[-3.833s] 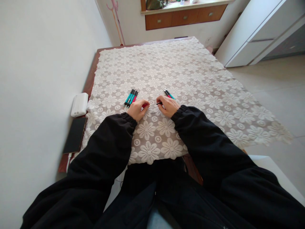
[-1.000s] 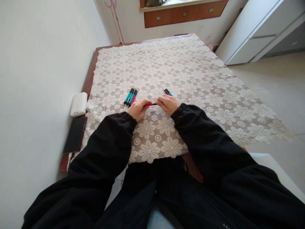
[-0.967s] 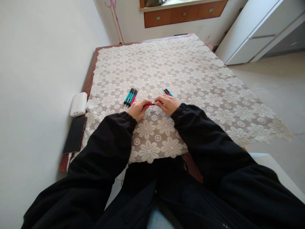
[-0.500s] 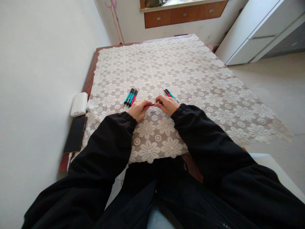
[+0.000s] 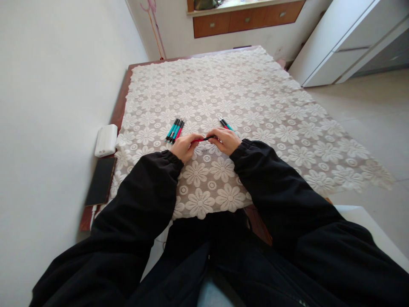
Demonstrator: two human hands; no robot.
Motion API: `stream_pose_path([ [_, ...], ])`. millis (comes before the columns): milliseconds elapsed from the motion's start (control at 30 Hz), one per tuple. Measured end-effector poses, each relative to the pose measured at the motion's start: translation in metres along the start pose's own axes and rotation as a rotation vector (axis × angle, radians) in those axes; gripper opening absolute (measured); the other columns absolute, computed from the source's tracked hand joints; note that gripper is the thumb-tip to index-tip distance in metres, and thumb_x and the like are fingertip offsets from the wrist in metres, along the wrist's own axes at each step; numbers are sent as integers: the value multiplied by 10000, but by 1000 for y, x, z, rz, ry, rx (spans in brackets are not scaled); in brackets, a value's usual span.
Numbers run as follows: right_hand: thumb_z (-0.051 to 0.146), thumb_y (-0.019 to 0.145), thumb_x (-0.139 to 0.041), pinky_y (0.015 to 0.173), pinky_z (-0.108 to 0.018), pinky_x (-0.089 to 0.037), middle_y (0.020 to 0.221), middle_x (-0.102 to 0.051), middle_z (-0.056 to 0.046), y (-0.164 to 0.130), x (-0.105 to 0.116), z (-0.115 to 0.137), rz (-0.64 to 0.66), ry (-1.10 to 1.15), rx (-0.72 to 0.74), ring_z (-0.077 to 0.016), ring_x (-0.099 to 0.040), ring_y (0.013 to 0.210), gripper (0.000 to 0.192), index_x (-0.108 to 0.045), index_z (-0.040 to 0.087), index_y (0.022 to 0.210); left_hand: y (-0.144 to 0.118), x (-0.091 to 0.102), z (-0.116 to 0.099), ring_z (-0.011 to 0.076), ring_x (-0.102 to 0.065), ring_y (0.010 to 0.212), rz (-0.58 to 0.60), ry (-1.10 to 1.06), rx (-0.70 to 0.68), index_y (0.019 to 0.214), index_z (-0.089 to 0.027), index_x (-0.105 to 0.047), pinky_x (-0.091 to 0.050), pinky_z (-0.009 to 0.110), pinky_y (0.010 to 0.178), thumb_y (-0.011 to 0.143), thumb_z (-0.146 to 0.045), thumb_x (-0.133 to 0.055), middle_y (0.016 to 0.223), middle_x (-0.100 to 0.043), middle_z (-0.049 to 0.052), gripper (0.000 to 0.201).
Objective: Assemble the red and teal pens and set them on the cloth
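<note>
Between my two hands a red and black pen (image 5: 204, 139) lies roughly level, just above the tablecloth. My left hand (image 5: 185, 147) pinches its red end. Around the black end, the fingers of my right hand (image 5: 224, 140) are closed. Several teal, red and black pens (image 5: 174, 130) lie side by side beyond my left hand. Past my right hand lie more pens (image 5: 225, 123), teal and red with black tips, partly hidden by that hand.
A white lace tablecloth (image 5: 198, 89) covers the table. Along the left edge, by the wall, sit a white box-shaped device (image 5: 106, 140) and a dark phone (image 5: 101, 181) with a white cable. Wooden drawers (image 5: 247, 19) and a white cabinet (image 5: 335, 42) stand beyond.
My right hand has shifted slightly along the pen, and more of its black part shows between my hands. The pens on the table have stayed put.
</note>
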State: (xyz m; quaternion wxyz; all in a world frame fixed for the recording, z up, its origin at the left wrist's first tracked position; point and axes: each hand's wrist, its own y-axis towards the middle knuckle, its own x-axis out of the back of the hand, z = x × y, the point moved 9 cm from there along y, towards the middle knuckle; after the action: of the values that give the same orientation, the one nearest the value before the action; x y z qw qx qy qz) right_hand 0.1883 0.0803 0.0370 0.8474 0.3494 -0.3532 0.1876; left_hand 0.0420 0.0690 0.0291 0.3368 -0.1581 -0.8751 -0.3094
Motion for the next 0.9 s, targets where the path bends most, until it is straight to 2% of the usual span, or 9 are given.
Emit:
stream_pose_path([
  [167, 428, 1040, -485, 755, -324, -430, 807, -683, -73, 0, -4, -9, 57, -136, -69, -206, -615, 801, 348, -704, 198, 899, 0, -1, -4, 180, -736, 1024, 17, 15, -27, 1180, -196, -695, -591, 324, 939, 983, -180, -526, 1116, -778, 65, 260],
  [233, 432, 1050, -466, 779, -328, -434, 856, -702, -80, -1, -3, -7, 53, -142, -68, -212, -623, 833, 351, -714, 198, 965, 0, 0, -4, 179, -735, 1024, 8, 14, -25, 1182, -195, -693, -589, 323, 940, 981, -175, -528, 1118, -778, 64, 261],
  [333, 420, 1021, -525, 791, -322, -440, 928, -710, -69, -1, 1, -1, 10, -104, -60, -203, -619, 831, 318, -668, 192, 1190, 0, 2, -2, 177, -734, 1013, -16, 19, -3, 1192, -189, -687, -587, 318, 933, 970, -160, -535, 1114, -777, 63, 271],
  [400, 394, 994, -559, 779, -318, -437, 936, -705, -67, -1, 3, 1, -8, -87, -55, -197, -608, 806, 325, -640, 181, 1225, 0, 3, -1, 175, -732, 1008, -32, 27, 9, 1190, -184, -685, -585, 316, 930, 962, -153, -540, 1103, -776, 63, 272],
  [500, 377, 1016, -496, 755, -318, -418, 895, -704, -76, -1, -1, -2, 35, -117, -80, -202, -603, 792, 264, -677, 188, 1053, 0, 2, -2, 175, -732, 1007, -12, 26, -4, 1186, -185, -685, -583, 315, 930, 964, -152, -535, 1098, -776, 65, 270],
  [567, 404, 1046, -428, 725, -322, -397, 816, -691, -74, -1, -4, -9, 79, -165, -135, -209, -597, 766, 350, -686, 196, 934, 1, -1, -4, 175, -733, 1006, 20, 23, -19, 1188, -192, -684, -584, 317, 929, 972, -159, -527, 1103, -777, 64, 270],
  [633, 441, 1050, -422, 717, -323, -387, 798, -687, -71, -1, -4, -12, 93, -184, -165, -212, -596, 762, 382, -693, 199, 934, 1, -1, -5, 176, -733, 1010, 21, 24, -15, 1193, -198, -682, -585, 320, 930, 977, -164, -521, 1108, -776, 63, 272],
  [767, 443, 1009, -518, 763, -311, -406, 934, -721, -71, 1, -2, -3, 71, -123, -93, -208, -618, 839, 312, -678, 202, 1127, 1, 2, -1, 181, -730, 1029, -12, 35, 13, 1186, -188, -682, -583, 327, 940, 974, -159, -526, 1115, -774, 71, 265],
  [900, 422, 1053, -403, 708, -325, -363, 779, -686, -67, -1, -7, -10, 139, -194, -163, -213, -602, 758, 393, -698, 207, 907, 2, -2, -2, 186, -727, 1054, 32, 43, -18, 1165, -194, -690, -577, 337, 965, 978, -166, -527, 1129, -774, 70, 250],
])
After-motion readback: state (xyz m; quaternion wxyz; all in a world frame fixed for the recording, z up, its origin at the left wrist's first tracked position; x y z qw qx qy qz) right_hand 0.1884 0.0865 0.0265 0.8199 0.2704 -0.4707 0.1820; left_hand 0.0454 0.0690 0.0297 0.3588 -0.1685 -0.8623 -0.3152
